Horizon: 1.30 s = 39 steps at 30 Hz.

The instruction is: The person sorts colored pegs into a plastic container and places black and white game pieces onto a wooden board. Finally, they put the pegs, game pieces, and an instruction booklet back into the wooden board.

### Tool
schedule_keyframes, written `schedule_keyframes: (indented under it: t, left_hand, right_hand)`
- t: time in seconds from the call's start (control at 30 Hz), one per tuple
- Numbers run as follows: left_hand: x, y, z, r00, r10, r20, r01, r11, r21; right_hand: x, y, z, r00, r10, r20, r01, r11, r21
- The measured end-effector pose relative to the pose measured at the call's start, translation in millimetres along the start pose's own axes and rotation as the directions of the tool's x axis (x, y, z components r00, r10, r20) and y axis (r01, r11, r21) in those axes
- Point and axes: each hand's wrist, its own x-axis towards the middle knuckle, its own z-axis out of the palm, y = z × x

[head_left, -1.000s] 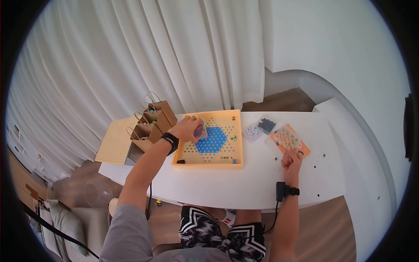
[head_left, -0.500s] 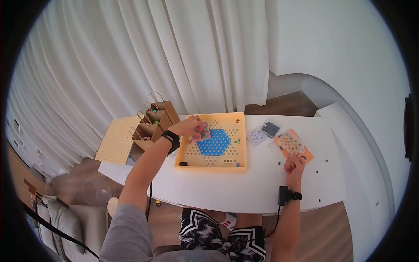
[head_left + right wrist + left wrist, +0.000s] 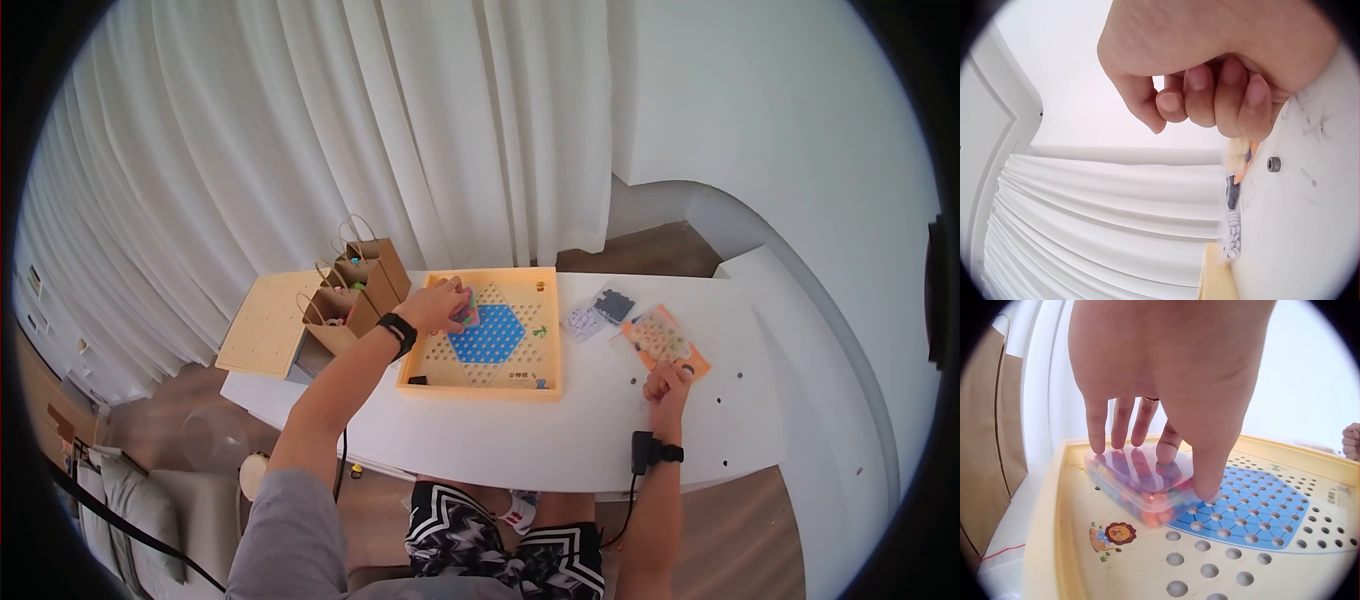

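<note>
My left hand (image 3: pixel 437 305) holds a clear plastic box (image 3: pixel 1147 509) of colorful pieces from above, thumb at the near side and fingertips over the lid. The box is at the left part of a wooden game board (image 3: pixel 557 340) with rows of holes and a blue hexagon (image 3: pixel 487 335). In the left wrist view, a printed lion (image 3: pixel 1121 533) lies just in front of the box. My right hand (image 3: pixel 667 382) has its fingers curled with nothing visible in them. It is at the near edge of an orange sheet (image 3: pixel 695 362) with a clear pack of pale pieces (image 3: pixel 660 338) on it.
Clear boxes of white pieces (image 3: pixel 583 321) and dark pieces (image 3: pixel 613 304) lie right of the board. Brown paper bags (image 3: pixel 385 262) stand left, beside a flat wooden panel (image 3: pixel 262 320). A small black thing (image 3: pixel 418 380) sits in the board's near left corner. White curtains (image 3: pixel 450 140) hang behind.
The head view has shifted slightly. My left hand stays on the box over the left part of the board, its fingers slightly rearranged. My right hand remains by the orange sheet.
</note>
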Motion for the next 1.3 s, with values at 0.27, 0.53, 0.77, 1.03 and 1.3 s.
schedule_keyframes:
  t: [0.27, 0.53, 0.77, 1.03, 1.3]
  left_hand:
    - [-8.4, -22.4, 9.9, 0.999, -0.016, -0.050, 0.022, 0.990, 0.138]
    - [-5.4, -35.6, 26.2, 0.990, -0.004, -0.140, 0.029, 0.984, 0.176]
    - [-13.2, -22.0, 4.3, 0.936, -0.153, -0.318, 0.060, 0.957, -0.283]
    - [-52.7, -61.2, 57.4, 0.770, -0.335, -0.544, 0.093, 0.901, -0.424]
    - [-71.3, -61.8, 78.5, 0.886, -0.428, -0.176, 0.009, 0.397, -0.918]
  right_hand:
    - [1.1, -0.2, 2.9, 1.000, 0.008, -0.023, -0.007, 1.000, 0.007]
    - [-0.9, -3.3, 2.5, 0.998, 0.045, -0.034, -0.045, 0.999, 0.003]
    - [-0.5, -1.3, 0.8, 1.000, 0.014, -0.002, -0.014, 1.000, 0.008]
    - [-2.9, -6.8, 4.2, 0.999, 0.037, -0.010, -0.037, 0.998, -0.057]
    - [-5.1, -15.3, 5.5, 1.000, 0.016, -0.019, -0.018, 0.989, -0.146]
